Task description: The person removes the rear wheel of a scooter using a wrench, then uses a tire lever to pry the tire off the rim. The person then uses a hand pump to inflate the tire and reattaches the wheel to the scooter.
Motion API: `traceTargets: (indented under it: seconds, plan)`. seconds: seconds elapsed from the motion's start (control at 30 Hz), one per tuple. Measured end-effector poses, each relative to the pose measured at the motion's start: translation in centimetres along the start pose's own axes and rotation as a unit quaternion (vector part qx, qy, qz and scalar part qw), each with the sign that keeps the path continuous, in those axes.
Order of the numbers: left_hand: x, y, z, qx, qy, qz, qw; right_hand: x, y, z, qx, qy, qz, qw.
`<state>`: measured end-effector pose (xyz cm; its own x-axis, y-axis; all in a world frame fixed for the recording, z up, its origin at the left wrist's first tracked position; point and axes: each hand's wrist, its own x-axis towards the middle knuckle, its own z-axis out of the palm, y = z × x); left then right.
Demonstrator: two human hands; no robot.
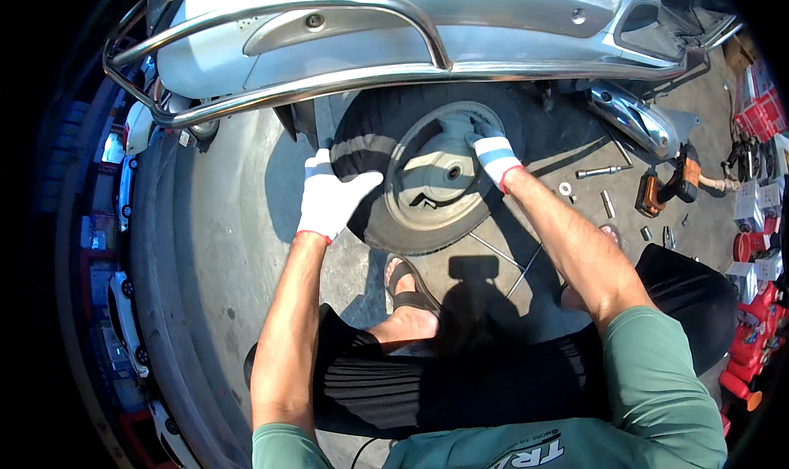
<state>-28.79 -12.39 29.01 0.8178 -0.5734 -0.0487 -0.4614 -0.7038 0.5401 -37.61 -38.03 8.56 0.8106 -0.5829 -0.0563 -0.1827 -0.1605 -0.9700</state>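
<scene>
My left hand (329, 191), in a white glove, rests at the left edge of a black tyre (423, 237), thumb stretched out over it and fingers pointing up. My right hand (491, 155), gloved too, has its fingers curled on the upper right of the pale wheel rim (436, 212); their tips are hard to see. The wheel is beneath a silver scooter body (427, 17) with a chrome tube guard (362, 76). A thin metal bar (485, 247) shows below the tyre.
A silver exhaust (633, 117), socket wrench (598, 171), orange-black power tool (657, 191) and several sockets lie at right, beside stacked boxes and red items (756, 321). My sandalled foot (411, 296) is below the wheel. Cars (127, 321) stand beyond a kerb at left.
</scene>
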Motion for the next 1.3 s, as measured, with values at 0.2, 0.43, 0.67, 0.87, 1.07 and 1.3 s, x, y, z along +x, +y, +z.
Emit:
traceTargets:
  seconds: [0.2,0.43,0.67,0.87,1.07,1.3]
  plan:
    - [-2.9,2.0,-0.5,0.135,-0.043,-0.012,0.99,-2.5,1.3,-1.5,-0.15,0.066,-0.108,0.98]
    - [-4.8,-1.1,-1.1,0.083,-0.071,0.007,0.994,-6.7,-2.9,-0.7,-0.098,0.05,0.024,0.994]
    - [-5.3,-3.6,-5.8,0.058,-0.098,0.03,0.993,-10.8,-4.6,3.3,-0.159,0.1,-0.077,0.979]
    - [-3.0,3.1,-6.3,0.108,-0.053,0.188,0.975,-15.9,-7.8,6.0,-0.184,0.031,-0.157,0.97]
    - [-2.7,-3.4,-6.8,0.324,0.063,0.322,0.887,-19.5,-13.4,7.9,-0.18,-0.21,-0.207,0.939]
    - [-2.8,-11.1,-10.8,-0.039,0.021,0.08,0.996,-15.5,-17.6,3.7,-0.077,-0.22,-0.402,0.885]
